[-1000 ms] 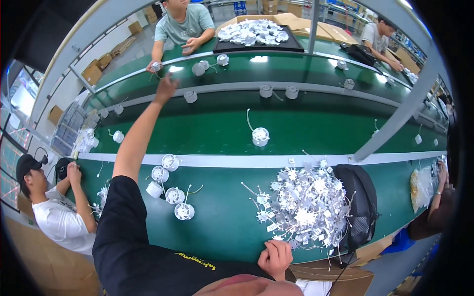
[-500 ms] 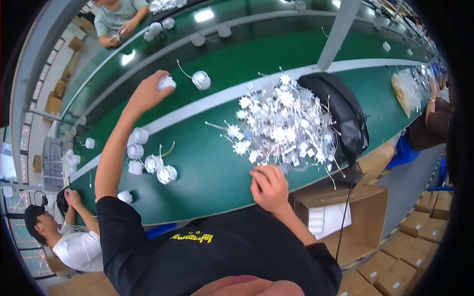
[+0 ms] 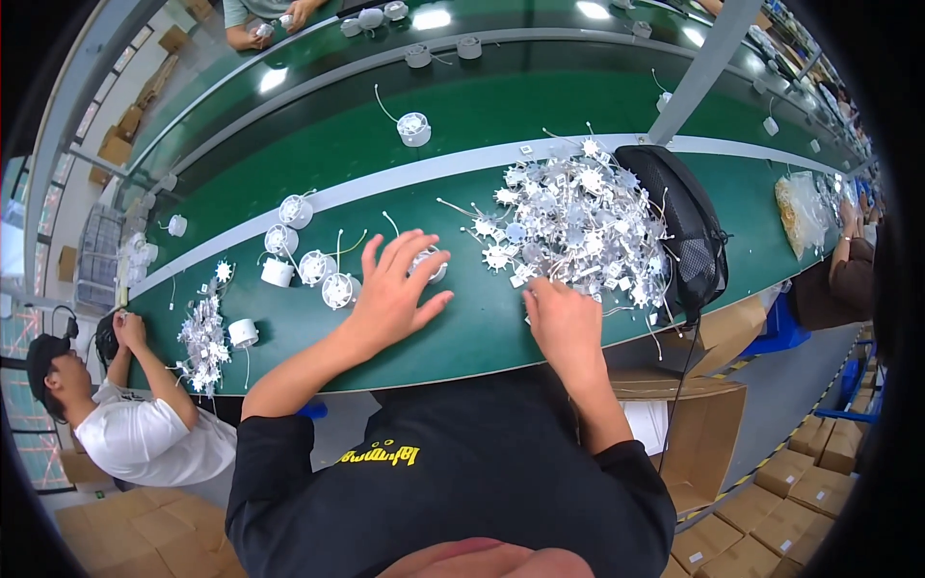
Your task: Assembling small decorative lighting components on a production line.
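My left hand (image 3: 393, 291) is over the green table with its fingers spread. Just behind its fingers is a white round housing (image 3: 431, 267), partly hidden by them; a thin wire rises beside it. My right hand (image 3: 567, 326) is at the near edge of a heap of small white star-shaped pieces with wires (image 3: 578, 217). Its fingers are curled together, and whatever is between the fingertips is hidden. Left of my left hand, several white round housings (image 3: 316, 268) with thin wires stand in a cluster. Another white housing (image 3: 244, 333) lies farther left.
A black mesh bag (image 3: 679, 226) borders the heap on the right. Beyond a pale rail (image 3: 385, 183), a green belt carries a housing (image 3: 414, 129). A smaller heap (image 3: 204, 337) lies at left, near a co-worker (image 3: 145, 424). A metal post (image 3: 699, 77) stands behind; an open carton (image 3: 713, 443) is below right.
My left hand has come back from over the belt to the near table, and its fingers have spread beside a housing. My right hand has stayed at the heap's near edge, fingers now more curled.
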A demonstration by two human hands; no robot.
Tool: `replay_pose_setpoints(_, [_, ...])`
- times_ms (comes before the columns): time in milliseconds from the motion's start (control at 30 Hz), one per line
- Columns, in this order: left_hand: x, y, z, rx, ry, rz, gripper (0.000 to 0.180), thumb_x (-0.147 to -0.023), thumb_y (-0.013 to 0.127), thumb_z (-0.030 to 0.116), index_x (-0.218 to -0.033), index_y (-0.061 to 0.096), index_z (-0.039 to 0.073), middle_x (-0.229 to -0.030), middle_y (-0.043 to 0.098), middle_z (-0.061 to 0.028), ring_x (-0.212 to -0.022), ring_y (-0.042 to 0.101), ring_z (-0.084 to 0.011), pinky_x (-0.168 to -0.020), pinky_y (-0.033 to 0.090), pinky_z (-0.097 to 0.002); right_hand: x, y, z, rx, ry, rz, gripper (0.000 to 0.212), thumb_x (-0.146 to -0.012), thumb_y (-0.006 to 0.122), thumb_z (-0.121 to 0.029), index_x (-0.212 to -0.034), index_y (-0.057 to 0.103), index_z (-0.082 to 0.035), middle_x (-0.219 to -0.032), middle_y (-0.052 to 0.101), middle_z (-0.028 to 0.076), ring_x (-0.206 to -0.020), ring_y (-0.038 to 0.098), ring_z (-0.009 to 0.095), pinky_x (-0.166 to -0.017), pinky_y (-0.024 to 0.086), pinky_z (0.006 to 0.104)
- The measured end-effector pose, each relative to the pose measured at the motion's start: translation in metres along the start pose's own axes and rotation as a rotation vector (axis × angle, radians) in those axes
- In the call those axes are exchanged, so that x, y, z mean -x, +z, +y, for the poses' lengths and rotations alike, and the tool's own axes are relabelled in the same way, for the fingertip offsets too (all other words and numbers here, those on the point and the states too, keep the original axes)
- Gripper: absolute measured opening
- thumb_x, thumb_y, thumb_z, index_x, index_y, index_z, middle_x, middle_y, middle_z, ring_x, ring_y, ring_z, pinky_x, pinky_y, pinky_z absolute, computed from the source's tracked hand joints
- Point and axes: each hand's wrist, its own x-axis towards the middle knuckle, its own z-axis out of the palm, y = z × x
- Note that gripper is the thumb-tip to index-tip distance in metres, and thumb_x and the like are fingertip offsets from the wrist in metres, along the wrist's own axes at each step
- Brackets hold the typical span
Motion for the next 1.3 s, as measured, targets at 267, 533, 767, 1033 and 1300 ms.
replay_pose_setpoints(267, [0.025,0.022,0.001,0.602,0.097,-0.032,0.023,-0.086,0.075,0.014,-0.108,0.07,0.008,-0.118,0.068,-0.0075,-0.108,0.065,-0.029,-0.095,0.048,-0.0408,-0.017,-0.041,-0.013,-0.554,0.151,0.594,0.007,-0.098,0.063,-0.003,-0.094,0.069,-0.002,-0.069,0.068,0.007,-0.055,0.063,0.02,-0.051,0.048,0.0313])
replay_pose_setpoints(533, [0.022,-0.008,-0.001,1.523,-0.519,-0.444,0.018,-0.103,0.057,0.016,-0.107,0.069,0.003,-0.108,0.07,-0.007,-0.099,0.065,-0.018,-0.089,0.05,-0.0351,-0.036,-0.01,-0.076,-0.714,-0.699,0.378,0.008,-0.085,0.072,0.001,-0.089,0.066,-0.003,-0.078,0.068,0.007,-0.06,0.063,0.021,-0.055,0.05,0.0328])
replay_pose_setpoints(767, [0.014,-0.008,-0.01,1.812,-0.748,-0.451,0.026,-0.108,0.045,0.018,-0.101,0.065,0.003,-0.092,0.064,-0.0062,-0.081,0.057,-0.0126,-0.08,0.049,-0.0297,-0.018,0.036,-0.093,-0.504,-0.856,0.044,0.01,-0.087,0.073,-0.015,-0.088,0.065,-0.009,-0.071,0.052,0.002,-0.065,0.06,0.02,-0.059,0.048,0.0328])
replay_pose_setpoints(1033, [0.029,0.022,-0.033,2.157,-0.765,-0.418,0.012,-0.102,0.056,0.013,-0.101,0.065,0.005,-0.074,0.06,0.0011,-0.062,0.053,-0.0088,-0.064,0.048,-0.0258,-0.015,0.027,-0.07,-0.561,-0.754,-0.072,0.02,-0.082,0.079,-0.011,-0.097,0.067,-0.006,-0.085,0.066,0.005,-0.071,0.065,0.018,-0.059,0.05,0.0333])
replay_pose_setpoints(1300, [0.034,0.011,-0.003,0.724,0.089,-0.033,0.015,-0.084,0.075,0.009,-0.099,0.073,0.008,-0.064,0.052,-0.0006,-0.056,0.059,-0.0111,-0.048,0.044,-0.0291,-0.019,0.023,-0.058,-1.762,0.387,-0.364,0.018,-0.101,0.064,-0.014,-0.112,0.065,0.0,-0.097,0.07,0.009,-0.082,0.069,0.02,-0.071,0.055,0.0298])
